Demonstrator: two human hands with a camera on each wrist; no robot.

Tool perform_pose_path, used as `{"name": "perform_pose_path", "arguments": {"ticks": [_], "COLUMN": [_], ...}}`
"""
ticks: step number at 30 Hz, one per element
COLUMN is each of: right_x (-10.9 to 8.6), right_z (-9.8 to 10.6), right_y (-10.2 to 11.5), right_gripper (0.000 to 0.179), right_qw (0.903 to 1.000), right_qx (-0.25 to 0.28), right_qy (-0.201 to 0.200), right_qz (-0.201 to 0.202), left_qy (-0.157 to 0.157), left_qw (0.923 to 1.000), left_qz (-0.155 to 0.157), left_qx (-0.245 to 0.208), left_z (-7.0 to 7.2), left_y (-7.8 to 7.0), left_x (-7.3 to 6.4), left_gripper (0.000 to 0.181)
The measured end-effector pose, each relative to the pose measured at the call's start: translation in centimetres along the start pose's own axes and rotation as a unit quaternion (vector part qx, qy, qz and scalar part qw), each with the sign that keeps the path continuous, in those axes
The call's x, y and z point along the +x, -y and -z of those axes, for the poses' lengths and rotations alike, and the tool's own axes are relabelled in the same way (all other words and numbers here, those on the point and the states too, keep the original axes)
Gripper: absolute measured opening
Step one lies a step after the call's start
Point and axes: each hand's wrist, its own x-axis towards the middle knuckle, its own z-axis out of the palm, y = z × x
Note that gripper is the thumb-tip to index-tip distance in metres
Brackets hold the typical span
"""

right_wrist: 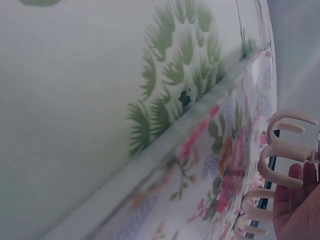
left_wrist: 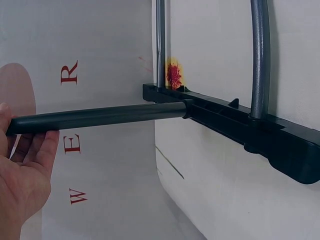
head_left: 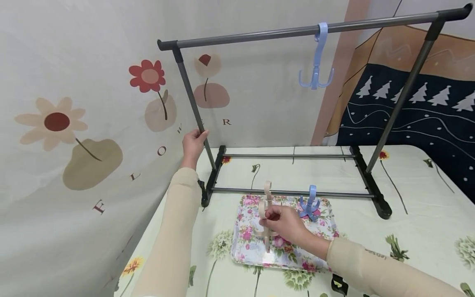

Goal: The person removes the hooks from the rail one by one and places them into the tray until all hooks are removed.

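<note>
In the head view my left hand [head_left: 193, 144] grips the left upright post [head_left: 193, 103] of a dark grey metal hanging rack. The left wrist view shows the thumb and fingers on either side of that post [left_wrist: 100, 117]. My right hand [head_left: 287, 222] holds a beige multi-prong hook [right_wrist: 287, 150] above a floral tray [head_left: 246, 251]. Behind the held hook, another beige hook [head_left: 268, 189] shows in part; its prongs appear low in the right wrist view. A blue multi-prong hook [head_left: 309, 206] lies on the tray, to the right of my fingers.
A second blue hook [head_left: 317, 62] hangs from the rack's top bar [head_left: 252, 36], right of its middle. Black feet [head_left: 371, 185] carry the rack on a flower-printed tablecloth [head_left: 419, 239]. A printed curtain [head_left: 92, 62] hangs behind and to the left.
</note>
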Motion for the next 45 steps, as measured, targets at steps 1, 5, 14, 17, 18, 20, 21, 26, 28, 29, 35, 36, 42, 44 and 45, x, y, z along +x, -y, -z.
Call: {"name": "perform_pose_path", "arguments": {"ticks": [1, 5, 14, 17, 18, 20, 21, 26, 28, 29, 35, 36, 42, 44, 45], "right_x": [-0.1, -0.4, -0.7, -0.9, -1.0, -1.1, -1.2, -1.4, -1.4, -1.5, -1.8, -1.8, -1.9, -1.8, -1.8], "right_z": [-0.1, -0.3, -0.1, 0.2, 0.3, 0.6, 0.7, 1.4, 1.7, 1.8, 3.1, 3.3, 4.8, 5.2, 5.4], "right_y": [-0.1, -0.7, -0.7, -0.4, -0.2, 0.1, 0.2, 0.7, 0.9, 1.0, 1.8, 2.0, 3.1, 3.4, 3.6], "right_gripper": [0.012, 0.014, 0.018, 0.023, 0.026, 0.031, 0.034, 0.048, 0.051, 0.053, 0.054, 0.054, 0.051, 0.049, 0.049], "right_qw": [1.0000, 0.9998, 0.9992, 0.9989, 0.9989, 0.9990, 0.9989, 0.9987, 0.9986, 0.9986, 0.9991, 0.9992, 0.9996, 0.9996, 0.9994], "right_qx": [0.000, -0.005, -0.013, -0.014, -0.015, -0.010, -0.009, -0.017, -0.025, -0.028, -0.029, -0.027, -0.020, -0.023, -0.026], "right_qy": [0.003, 0.018, 0.033, 0.040, 0.041, 0.044, 0.045, 0.046, 0.045, 0.043, 0.031, 0.029, 0.016, 0.009, 0.005], "right_qz": [0.000, 0.006, 0.020, 0.019, 0.016, 0.005, 0.001, -0.011, -0.013, -0.014, -0.002, 0.000, 0.011, 0.015, 0.020], "left_qy": [0.001, 0.002, -0.004, -0.004, -0.004, -0.004, -0.004, -0.002, -0.001, -0.001, 0.000, 0.001, 0.002, 0.001, 0.001], "left_qw": [1.0000, 1.0000, 0.9999, 1.0000, 1.0000, 1.0000, 1.0000, 1.0000, 1.0000, 1.0000, 1.0000, 1.0000, 0.9999, 1.0000, 1.0000], "left_qz": [0.001, -0.001, -0.005, -0.006, -0.006, -0.006, -0.006, -0.005, -0.003, -0.003, 0.002, 0.003, 0.004, 0.001, -0.001], "left_qx": [-0.001, -0.002, 0.008, 0.006, 0.006, 0.004, 0.003, 0.001, 0.001, 0.000, -0.002, -0.003, -0.012, -0.008, -0.005], "left_z": [0.0, 0.0, 0.0, 0.1, 0.1, 0.1, 0.1, 0.1, 0.1, 0.1, 0.1, 0.1, 0.0, 0.0, 0.0], "left_y": [0.0, 0.1, 0.5, 0.6, 0.6, 0.6, 0.6, 0.6, 0.6, 0.5, 0.3, 0.3, 0.1, 0.1, 0.1], "left_x": [0.0, -0.2, -0.2, -0.2, -0.1, -0.2, -0.2, -0.2, -0.2, -0.2, -0.1, 0.0, 0.1, 0.1, 0.1], "left_gripper": [0.035, 0.034, 0.033, 0.032, 0.032, 0.032, 0.032, 0.033, 0.033, 0.033, 0.035, 0.035, 0.034, 0.035, 0.035]}}
